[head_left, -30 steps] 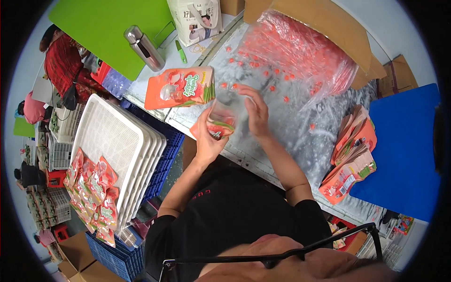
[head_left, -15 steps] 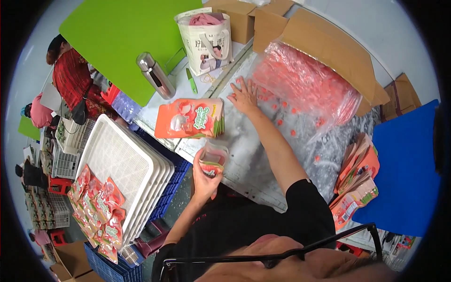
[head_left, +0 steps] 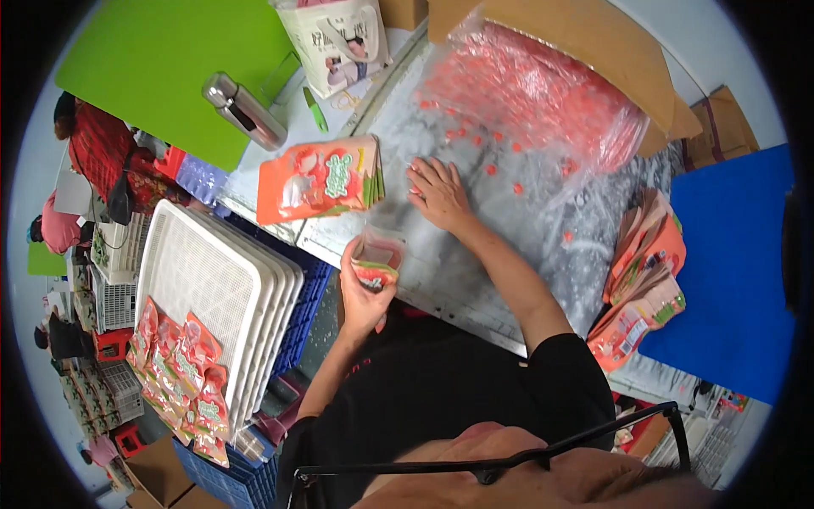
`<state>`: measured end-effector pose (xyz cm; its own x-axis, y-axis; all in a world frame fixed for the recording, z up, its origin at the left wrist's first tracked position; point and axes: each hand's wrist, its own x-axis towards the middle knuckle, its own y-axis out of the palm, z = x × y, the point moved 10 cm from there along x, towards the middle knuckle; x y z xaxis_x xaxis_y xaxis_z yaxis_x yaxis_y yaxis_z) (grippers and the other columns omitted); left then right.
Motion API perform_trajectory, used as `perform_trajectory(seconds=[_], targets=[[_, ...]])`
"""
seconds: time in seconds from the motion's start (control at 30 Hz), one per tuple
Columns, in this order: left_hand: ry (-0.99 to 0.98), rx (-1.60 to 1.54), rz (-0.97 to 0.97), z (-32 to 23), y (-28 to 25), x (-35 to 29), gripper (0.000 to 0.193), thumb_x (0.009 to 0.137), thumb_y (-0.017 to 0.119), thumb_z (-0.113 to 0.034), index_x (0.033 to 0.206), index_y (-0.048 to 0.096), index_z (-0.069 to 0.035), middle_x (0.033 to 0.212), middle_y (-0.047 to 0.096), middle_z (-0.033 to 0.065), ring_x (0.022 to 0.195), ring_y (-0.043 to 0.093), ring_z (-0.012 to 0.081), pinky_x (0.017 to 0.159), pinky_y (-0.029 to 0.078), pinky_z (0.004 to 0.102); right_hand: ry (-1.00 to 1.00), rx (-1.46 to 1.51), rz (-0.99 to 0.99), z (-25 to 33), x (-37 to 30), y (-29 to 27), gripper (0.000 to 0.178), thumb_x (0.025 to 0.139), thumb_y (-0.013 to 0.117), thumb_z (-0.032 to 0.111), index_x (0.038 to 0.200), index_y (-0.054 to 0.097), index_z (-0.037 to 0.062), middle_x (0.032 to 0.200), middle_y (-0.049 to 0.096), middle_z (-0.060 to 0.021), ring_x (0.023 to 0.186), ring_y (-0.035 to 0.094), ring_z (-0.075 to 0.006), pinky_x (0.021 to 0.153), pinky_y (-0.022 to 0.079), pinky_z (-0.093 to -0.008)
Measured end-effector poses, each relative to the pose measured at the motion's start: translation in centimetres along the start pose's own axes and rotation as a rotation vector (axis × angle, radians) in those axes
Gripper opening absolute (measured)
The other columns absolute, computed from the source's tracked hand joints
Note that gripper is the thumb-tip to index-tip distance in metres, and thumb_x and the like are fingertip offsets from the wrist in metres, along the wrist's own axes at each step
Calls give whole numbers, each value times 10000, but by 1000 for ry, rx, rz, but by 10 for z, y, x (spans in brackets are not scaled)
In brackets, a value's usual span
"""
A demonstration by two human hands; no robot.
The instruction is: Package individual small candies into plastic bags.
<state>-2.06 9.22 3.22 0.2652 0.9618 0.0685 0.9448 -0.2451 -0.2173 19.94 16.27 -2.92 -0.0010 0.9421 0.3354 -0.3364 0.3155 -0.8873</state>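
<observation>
Filled-looking pouches (head_left: 182, 365) lie on the tray (head_left: 199, 259), a pouch stack (head_left: 314, 178) seems waiting, the left hand (head_left: 363, 304) grips one opened pouch (head_left: 375, 275), and the right hand (head_left: 441, 197) is unclenched (palm downward).

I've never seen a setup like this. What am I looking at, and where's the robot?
There's no robot: these are a person's bare hands, seen from above by a wide fisheye camera worn on the head, so straight edges bend near the rim. The left hand holds a red pouch, its clear top facing up. The right hand is palm down with fingers spread, at the table; whether it touches is hard to tell. On the table are a pouch stack, loose red pieces, a large clear bag of red contents, a metal flask and a green-handled knife. At left, more pouches lie on stacked white trays.
</observation>
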Motion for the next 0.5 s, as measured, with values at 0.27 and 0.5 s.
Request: perform_trajectory(seconds=[0.27, 0.5], targets=[[74, 0, -22, -12, -3, -10, 839, 688, 687, 24, 1432, 299, -2, 1296, 501, 182, 1118, 552, 231, 972, 440, 348, 275, 892, -139, -55, -88, -41, 518, 954, 507, 380, 1390, 493, 100, 1457, 432, -99, 1357, 354, -301, 1132, 275, -436], [112, 69, -18, -20, -10, -15, 839, 684, 700, 16, 1425, 308, -4, 1315, 488, 184, 1198, 514, 254, 1013, 413, 360, 287, 715, -352, -103, -88, -65, 479, 1030, 354, 364, 1392, 496, 84, 1449, 463, -121, 1378, 358, -318, 1152, 250, -393]])
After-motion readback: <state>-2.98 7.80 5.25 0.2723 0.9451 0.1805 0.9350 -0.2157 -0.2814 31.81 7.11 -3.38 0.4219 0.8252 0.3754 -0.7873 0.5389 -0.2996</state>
